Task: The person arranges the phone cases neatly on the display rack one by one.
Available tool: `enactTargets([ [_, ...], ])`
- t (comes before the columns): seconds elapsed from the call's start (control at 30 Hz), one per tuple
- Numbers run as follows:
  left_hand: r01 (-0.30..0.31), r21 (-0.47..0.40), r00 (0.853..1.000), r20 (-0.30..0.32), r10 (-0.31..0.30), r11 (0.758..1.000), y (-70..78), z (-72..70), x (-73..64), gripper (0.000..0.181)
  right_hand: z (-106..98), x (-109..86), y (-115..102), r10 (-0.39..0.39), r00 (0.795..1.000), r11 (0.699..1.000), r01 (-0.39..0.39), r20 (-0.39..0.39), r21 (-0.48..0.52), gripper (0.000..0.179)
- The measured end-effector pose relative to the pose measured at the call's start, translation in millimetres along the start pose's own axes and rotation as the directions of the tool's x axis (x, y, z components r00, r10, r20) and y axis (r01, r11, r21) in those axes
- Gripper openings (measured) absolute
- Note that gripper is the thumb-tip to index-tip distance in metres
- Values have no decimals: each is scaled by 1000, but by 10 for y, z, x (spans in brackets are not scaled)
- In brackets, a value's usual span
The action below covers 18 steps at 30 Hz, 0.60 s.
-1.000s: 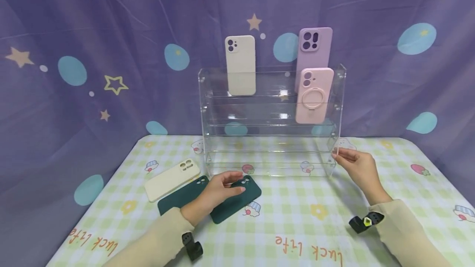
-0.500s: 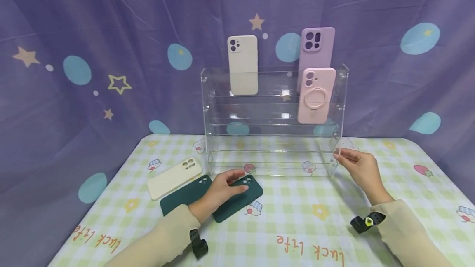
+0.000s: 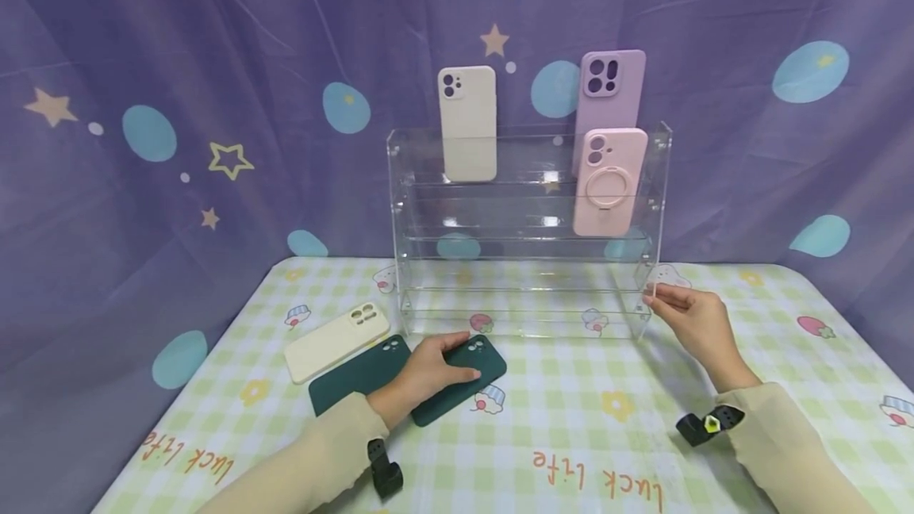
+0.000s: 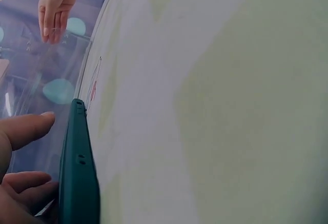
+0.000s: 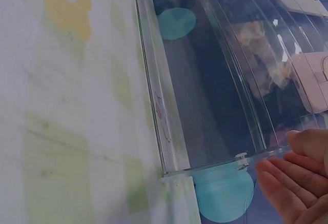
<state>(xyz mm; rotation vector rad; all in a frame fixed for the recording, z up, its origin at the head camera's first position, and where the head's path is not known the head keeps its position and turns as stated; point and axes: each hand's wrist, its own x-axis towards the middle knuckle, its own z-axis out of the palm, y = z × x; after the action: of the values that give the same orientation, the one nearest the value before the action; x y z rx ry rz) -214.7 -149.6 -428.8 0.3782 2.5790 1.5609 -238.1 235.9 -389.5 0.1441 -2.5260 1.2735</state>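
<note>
Basically little has changed over the last second: my left hand point(image 3: 427, 366) has its fingers point(image 3: 457, 373) closing down further round the nearer dark green case point(image 3: 462, 376), now gripping it flat on the counter point(image 3: 571, 435), beside the second green case point(image 3: 357, 375). My right hand point(image 3: 691, 317) still pinches the acrylic rack's point(image 3: 528, 220) side panel edge, steadying it. Looks like the pick-up is starting.

Purple star-and-dot backdrop cloth point(image 3: 178, 62), green checked tablecloth point(image 3: 571, 435) with cartoon prints, even light
</note>
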Motion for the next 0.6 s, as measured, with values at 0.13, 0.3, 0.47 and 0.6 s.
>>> enactTargets([
  [0.13, 2, 84, 1000, 5, -2, 996, 12, 15, -11, 66, -6, 7, 4, 7, 1000, 1000, -7, 8, 0, 46],
  [0.3, -8, 202, 1000, 20, 4, 979, 25, 51, -42, 71, 7, -1, 7, 21, 1000, 1000, -21, 3, 4, 45],
  [0.47, -47, 287, 999, 28, 41, 957, 16, 73, -49, 75, 26, -1, 18, 10, 1000, 1000, -10, -10, -2, 44],
  [0.6, -65, 333, 998, 17, 63, 941, 29, 75, -43, 77, 21, 2, 25, 0, 1000, 1000, 0, -22, -12, 42],
])
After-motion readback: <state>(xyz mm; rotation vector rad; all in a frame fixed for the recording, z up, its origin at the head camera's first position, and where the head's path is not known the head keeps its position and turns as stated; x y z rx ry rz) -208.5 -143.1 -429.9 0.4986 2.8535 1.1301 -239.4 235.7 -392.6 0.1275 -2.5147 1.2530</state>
